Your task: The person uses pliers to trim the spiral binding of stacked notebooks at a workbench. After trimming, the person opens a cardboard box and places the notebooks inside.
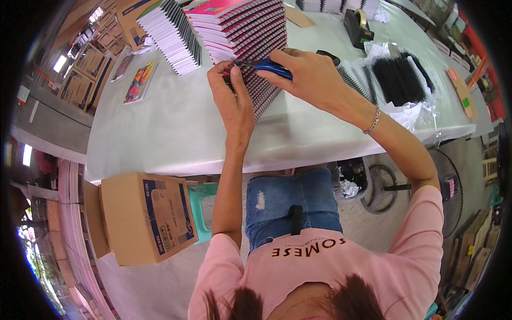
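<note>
Two hands meet at the near side of a stack of spiral notebooks (226, 33). The right hand (312, 78) is closed round blue-handled pliers (274, 68), their tip aimed leftward at the left hand (238, 104), whose bent thumb and fingers sit just beside it, probably to steady the stack; whether they pinch anything, I cannot tell. Beyond the grip to the left stands a second notebook stack (172, 40); to its right lie black coils (397, 81), perhaps kept there for easy reach.
</note>
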Motion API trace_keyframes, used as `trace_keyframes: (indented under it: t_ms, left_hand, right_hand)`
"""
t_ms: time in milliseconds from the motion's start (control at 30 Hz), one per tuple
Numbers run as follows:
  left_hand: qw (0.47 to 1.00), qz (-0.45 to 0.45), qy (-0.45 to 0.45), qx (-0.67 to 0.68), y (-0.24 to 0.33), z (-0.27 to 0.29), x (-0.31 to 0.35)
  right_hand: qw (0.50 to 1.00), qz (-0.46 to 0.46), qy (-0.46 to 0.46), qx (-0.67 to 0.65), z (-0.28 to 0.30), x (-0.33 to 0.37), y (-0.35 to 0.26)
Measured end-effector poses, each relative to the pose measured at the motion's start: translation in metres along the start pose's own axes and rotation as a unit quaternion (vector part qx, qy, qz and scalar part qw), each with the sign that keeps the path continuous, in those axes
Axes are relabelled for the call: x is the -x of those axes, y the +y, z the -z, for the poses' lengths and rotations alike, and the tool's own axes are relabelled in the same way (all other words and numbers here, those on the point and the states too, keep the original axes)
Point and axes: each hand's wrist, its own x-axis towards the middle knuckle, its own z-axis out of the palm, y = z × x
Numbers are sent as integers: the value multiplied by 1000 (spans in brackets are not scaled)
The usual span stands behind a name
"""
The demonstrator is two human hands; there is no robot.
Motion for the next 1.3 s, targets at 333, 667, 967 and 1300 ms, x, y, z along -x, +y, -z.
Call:
trace_keyframes:
  t_ms: [333, 667, 967, 1300]
  left_hand:
    - [992, 50, 75, 89, 2, -4, 2]
    - [998, 34, -3, 54, 1, 0, 8]
    - [996, 38, 51, 65, -5, -5, 12]
    - [998, 24, 41, 49, -13, -9, 20]
  right_hand:
    - [995, 35, 85, 32, -2, 15, 7]
    - [999, 28, 46, 7, -13, 7, 5]
    - [999, 4, 50, -16, -5, 19, 11]
    - [996, 48, 77, 26, -18, 17, 9]
